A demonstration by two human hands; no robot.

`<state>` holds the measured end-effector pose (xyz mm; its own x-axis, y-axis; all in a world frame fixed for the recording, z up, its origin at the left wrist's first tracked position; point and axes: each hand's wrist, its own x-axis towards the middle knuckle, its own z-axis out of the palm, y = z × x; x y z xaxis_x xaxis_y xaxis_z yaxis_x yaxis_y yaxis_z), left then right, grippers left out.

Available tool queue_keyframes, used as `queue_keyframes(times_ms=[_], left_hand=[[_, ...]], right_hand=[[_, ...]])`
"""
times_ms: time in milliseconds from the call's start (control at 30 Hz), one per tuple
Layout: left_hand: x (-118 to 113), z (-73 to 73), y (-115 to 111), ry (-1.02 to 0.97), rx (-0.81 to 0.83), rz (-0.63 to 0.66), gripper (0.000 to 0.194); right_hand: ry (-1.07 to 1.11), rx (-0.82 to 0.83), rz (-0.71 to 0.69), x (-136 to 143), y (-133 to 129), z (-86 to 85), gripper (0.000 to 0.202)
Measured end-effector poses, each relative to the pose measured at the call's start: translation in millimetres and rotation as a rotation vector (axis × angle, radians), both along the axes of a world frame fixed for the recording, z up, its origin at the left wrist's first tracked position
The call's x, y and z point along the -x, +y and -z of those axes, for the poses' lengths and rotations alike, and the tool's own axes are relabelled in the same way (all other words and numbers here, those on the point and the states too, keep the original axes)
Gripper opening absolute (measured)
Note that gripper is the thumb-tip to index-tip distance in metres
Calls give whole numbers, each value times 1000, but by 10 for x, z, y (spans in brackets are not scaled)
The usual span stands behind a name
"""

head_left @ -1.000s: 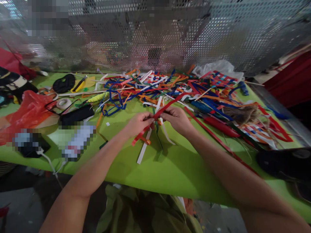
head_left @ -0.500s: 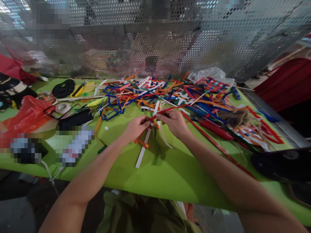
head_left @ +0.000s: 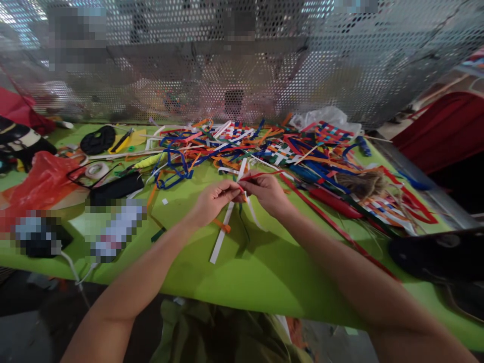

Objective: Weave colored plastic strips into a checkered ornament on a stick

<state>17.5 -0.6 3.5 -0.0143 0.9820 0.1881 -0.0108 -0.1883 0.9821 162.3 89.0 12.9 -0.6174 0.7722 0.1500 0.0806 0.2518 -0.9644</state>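
Both hands meet above the middle of the green table. My left hand [head_left: 217,197] pinches the crossing of several strips, where a bit of red shows at its fingertips. My right hand [head_left: 264,190] has thumb and fingers closed on the red strip [head_left: 270,174], which trails off to the right. A white strip [head_left: 222,237] slants under the fingertips, its lower end toward me. An orange strip [head_left: 223,225] crosses it below my left hand. A dark green strip [head_left: 243,222] and a curved white strip [head_left: 256,214] hang down from the fingertips.
A tangle of coloured strips [head_left: 215,143] with woven pieces lies along the back of the green table [head_left: 227,282]. To the left are a red plastic bag [head_left: 45,176], a tape roll [head_left: 97,170], a black case [head_left: 117,187] and a yellow cutter [head_left: 121,142]. Twine [head_left: 359,184] lies right.
My hands have come closer together, fingertips now nearly touching. The red strip's short end below my left hand no longer shows. The view has shifted slightly.
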Motion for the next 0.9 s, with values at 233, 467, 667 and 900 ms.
queue_keyframes(times_ms=[233,467,667,900], left_hand=[[70,-58,24,-16,135,2,17],[190,38,127,175,213,-202,16],[138,10,90,167,222,-133,16],[82,-1,63,185,77,-91,19]], right_hand=[[-17,12,67,-44,31,-10,43],[-40,-384,55,-108,-10,-120,20],[-242,-764,2,-103,-76,-50,27],[-292,-762,104,-149,-40,-68,22]])
